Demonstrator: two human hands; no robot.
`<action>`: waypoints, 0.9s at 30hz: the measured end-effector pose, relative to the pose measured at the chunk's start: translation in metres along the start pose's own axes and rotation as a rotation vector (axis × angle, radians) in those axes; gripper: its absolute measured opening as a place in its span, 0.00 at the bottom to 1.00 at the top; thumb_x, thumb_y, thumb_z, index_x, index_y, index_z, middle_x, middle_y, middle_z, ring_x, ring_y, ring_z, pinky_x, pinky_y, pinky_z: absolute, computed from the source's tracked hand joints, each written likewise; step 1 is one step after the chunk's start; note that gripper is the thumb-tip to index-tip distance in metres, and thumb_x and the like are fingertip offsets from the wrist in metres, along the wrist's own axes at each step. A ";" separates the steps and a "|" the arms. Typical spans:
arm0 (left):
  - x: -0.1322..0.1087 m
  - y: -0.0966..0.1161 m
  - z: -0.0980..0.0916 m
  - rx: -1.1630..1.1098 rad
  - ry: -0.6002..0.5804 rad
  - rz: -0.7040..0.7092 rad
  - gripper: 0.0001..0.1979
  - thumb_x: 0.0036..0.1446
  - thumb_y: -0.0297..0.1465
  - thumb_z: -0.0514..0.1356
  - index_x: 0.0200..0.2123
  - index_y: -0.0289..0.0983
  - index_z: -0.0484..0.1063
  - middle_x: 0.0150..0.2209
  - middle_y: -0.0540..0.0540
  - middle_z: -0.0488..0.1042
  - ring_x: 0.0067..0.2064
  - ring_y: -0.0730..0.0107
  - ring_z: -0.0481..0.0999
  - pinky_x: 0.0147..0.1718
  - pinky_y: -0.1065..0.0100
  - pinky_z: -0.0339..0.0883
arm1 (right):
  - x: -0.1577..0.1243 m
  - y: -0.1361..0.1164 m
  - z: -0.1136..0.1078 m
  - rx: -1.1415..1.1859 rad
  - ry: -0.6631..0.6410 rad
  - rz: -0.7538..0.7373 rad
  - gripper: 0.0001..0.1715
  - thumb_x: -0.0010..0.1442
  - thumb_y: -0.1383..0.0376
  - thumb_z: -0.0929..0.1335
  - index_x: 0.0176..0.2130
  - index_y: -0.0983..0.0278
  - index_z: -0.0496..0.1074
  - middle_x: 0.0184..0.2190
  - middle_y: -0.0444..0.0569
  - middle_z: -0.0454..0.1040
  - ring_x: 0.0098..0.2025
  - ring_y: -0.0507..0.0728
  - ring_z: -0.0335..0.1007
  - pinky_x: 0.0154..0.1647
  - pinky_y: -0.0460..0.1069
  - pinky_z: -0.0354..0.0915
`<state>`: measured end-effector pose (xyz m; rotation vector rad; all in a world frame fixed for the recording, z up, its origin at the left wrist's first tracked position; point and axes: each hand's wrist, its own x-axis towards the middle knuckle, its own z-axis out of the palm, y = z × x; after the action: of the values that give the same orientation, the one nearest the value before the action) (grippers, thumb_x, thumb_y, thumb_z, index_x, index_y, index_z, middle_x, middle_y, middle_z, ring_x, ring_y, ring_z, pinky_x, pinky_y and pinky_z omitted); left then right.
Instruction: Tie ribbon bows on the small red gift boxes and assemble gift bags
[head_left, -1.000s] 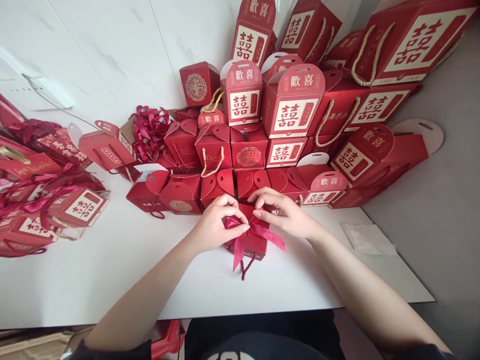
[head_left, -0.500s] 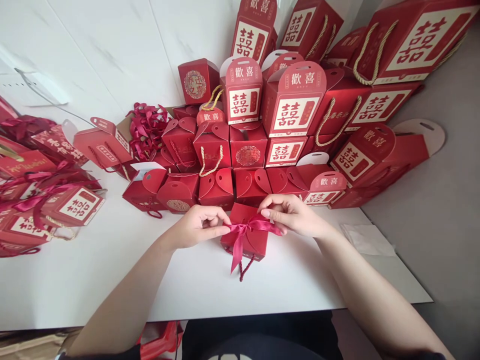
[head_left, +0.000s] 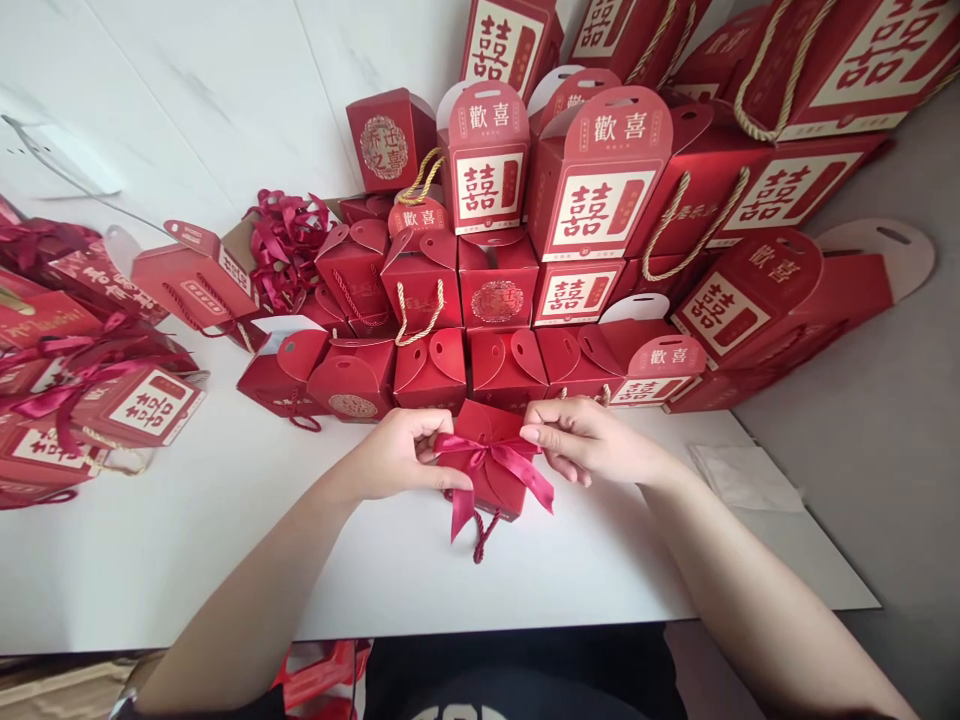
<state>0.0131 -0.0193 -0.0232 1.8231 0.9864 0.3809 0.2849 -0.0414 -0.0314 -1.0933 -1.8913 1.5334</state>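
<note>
A small red gift box [head_left: 496, 478] stands on the white table [head_left: 225, 540] in front of me, with a dark red ribbon bow [head_left: 491, 458] tied across its top and a cord handle hanging at its front. My left hand [head_left: 396, 455] pinches the bow's left loop. My right hand [head_left: 581, 438] pinches the right loop. The ribbon tails droop down over the box front.
Many red gift boxes [head_left: 592, 190] with gold cord handles are stacked behind, against the white wall. More ribboned boxes [head_left: 142, 405] lie at the left, and a heap of loose red ribbons [head_left: 279, 240] beside them. A folded white sheet [head_left: 742, 475] lies at the right.
My hands drew apart, pulling the ribbon loops outward so the bow tightened on the box. The box has tipped slightly and the view has shifted down a little.
</note>
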 end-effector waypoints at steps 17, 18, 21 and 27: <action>-0.015 0.030 0.025 0.618 0.371 0.209 0.15 0.56 0.36 0.62 0.31 0.38 0.57 0.26 0.55 0.62 0.28 0.74 0.61 0.32 0.68 0.58 | -0.004 -0.003 0.004 -0.002 0.132 -0.102 0.16 0.64 0.54 0.68 0.34 0.62 0.65 0.19 0.40 0.71 0.20 0.48 0.64 0.20 0.42 0.60; -0.016 0.031 0.028 0.627 0.368 0.229 0.12 0.57 0.33 0.61 0.32 0.38 0.57 0.26 0.55 0.63 0.28 0.74 0.62 0.33 0.69 0.58 | -0.005 -0.005 0.004 -0.057 0.148 -0.114 0.15 0.64 0.55 0.69 0.34 0.62 0.65 0.20 0.40 0.72 0.21 0.47 0.64 0.21 0.42 0.59; -0.019 0.030 0.030 0.618 0.359 0.254 0.08 0.58 0.25 0.57 0.33 0.39 0.57 0.28 0.54 0.65 0.29 0.75 0.64 0.32 0.70 0.59 | -0.006 -0.005 0.003 -0.063 0.130 -0.102 0.14 0.63 0.56 0.70 0.33 0.63 0.66 0.19 0.39 0.70 0.20 0.46 0.60 0.21 0.41 0.57; -0.019 0.020 0.018 0.673 0.361 0.364 0.08 0.55 0.20 0.54 0.35 0.39 0.59 0.30 0.52 0.66 0.32 0.73 0.66 0.33 0.69 0.60 | -0.001 0.002 0.004 0.146 0.063 -0.057 0.17 0.64 0.52 0.67 0.34 0.63 0.67 0.17 0.40 0.67 0.19 0.48 0.62 0.17 0.41 0.60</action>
<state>0.0219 -0.0483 -0.0111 2.6255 1.1081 0.6758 0.2826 -0.0445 -0.0340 -1.0026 -1.7244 1.5601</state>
